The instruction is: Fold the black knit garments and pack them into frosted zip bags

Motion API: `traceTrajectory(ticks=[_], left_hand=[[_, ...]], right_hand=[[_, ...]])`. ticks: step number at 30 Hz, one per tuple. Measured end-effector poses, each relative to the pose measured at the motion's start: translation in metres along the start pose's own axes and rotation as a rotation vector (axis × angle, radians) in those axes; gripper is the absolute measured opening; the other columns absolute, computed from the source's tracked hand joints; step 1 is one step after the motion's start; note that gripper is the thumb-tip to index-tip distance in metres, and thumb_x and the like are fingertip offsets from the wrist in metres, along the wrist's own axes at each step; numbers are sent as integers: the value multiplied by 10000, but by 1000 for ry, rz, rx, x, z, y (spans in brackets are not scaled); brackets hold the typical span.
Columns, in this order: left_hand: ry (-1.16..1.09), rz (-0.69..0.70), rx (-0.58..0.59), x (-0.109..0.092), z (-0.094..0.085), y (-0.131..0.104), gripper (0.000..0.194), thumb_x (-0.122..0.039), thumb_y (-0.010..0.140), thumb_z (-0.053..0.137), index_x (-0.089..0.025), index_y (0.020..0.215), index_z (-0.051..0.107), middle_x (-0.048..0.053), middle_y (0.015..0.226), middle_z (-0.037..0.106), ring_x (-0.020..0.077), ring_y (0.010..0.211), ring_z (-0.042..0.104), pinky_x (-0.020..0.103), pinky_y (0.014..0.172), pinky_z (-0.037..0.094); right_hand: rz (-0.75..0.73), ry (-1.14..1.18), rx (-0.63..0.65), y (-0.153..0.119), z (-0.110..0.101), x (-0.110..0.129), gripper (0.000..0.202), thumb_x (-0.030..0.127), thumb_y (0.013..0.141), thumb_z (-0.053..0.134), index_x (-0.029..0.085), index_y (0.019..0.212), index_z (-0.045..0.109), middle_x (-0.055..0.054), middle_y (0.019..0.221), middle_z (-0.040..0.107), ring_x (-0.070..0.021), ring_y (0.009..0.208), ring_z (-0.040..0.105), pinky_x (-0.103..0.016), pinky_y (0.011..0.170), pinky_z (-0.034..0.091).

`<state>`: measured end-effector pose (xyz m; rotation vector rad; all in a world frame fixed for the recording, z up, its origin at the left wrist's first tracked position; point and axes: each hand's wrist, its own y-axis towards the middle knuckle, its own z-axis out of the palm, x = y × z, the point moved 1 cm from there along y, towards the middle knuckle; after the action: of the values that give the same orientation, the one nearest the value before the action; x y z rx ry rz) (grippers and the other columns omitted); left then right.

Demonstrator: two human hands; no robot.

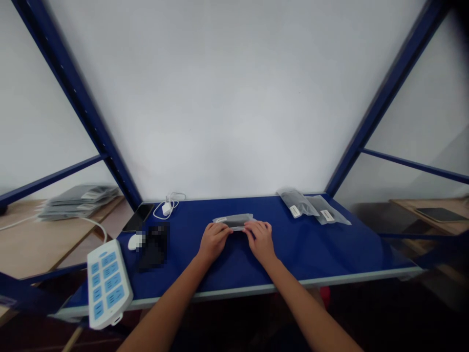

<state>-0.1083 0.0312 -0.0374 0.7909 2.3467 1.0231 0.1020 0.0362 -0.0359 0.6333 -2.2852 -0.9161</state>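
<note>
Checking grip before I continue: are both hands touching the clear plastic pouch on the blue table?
Touching. Head view shows left hand and right hand fingers resting on the clear plastic pouch.

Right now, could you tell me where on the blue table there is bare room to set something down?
Bare blue table shows between the right hand and the two bagged packets, and along the front edge. The left end is crowded: power strip, white charger, phone, white mouse. Both hands, with the left hand, grip a clear pouch in the middle.
</note>
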Motion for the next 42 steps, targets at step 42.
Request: traceTrajectory(ticks=[42], left_hand=[[-69,86,68,-4,-2,2,133,-209,929,596,-243,975,716,30,894,713,154,821,633,307,772,456]], right_hand=[[485,295,-39,0,13,-39,441,447,877,586,181,1228,611,-43,810,671,-194,694,616,-327,703,516]])
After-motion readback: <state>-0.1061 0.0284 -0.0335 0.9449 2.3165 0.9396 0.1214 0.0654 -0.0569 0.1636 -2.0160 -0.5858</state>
